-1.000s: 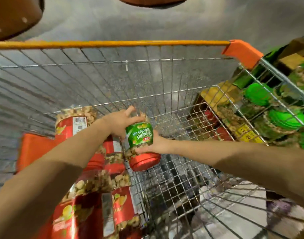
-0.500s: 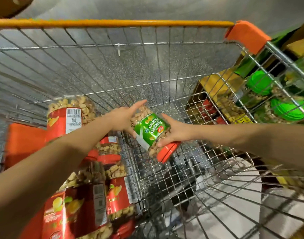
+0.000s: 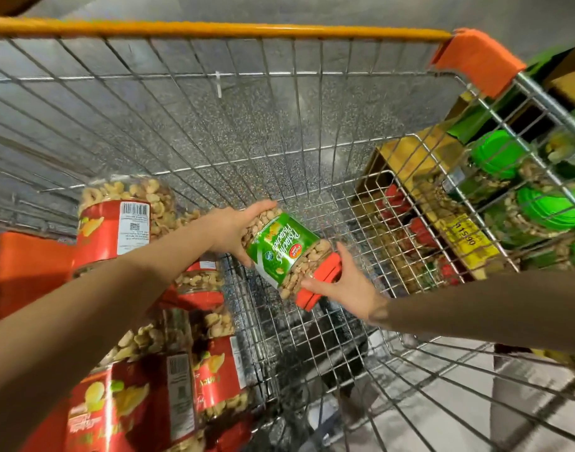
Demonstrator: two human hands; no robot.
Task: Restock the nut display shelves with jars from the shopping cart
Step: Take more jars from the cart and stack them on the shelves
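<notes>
The bottom edge cuts off the red-label jars [image 3: 129, 402]; green-lidded shelf jars [image 3: 553, 207] blur behind the cart [image 3: 214, 29].

Shiny wire-metal cart [image 3: 312, 102], clear plastic pistachio jar [image 3: 287, 252] — glossy green label, matt red lid [image 3: 322, 287]

The pistachio jar [image 3: 284, 249] went from upright with its lid down to steeply tilted, its orange lid [image 3: 322, 285] now pointing lower right. The right hand [image 3: 348, 285] shifted from the jar's side to gripping the lid. The left hand [image 3: 234, 230] slid onto the base end.
</notes>
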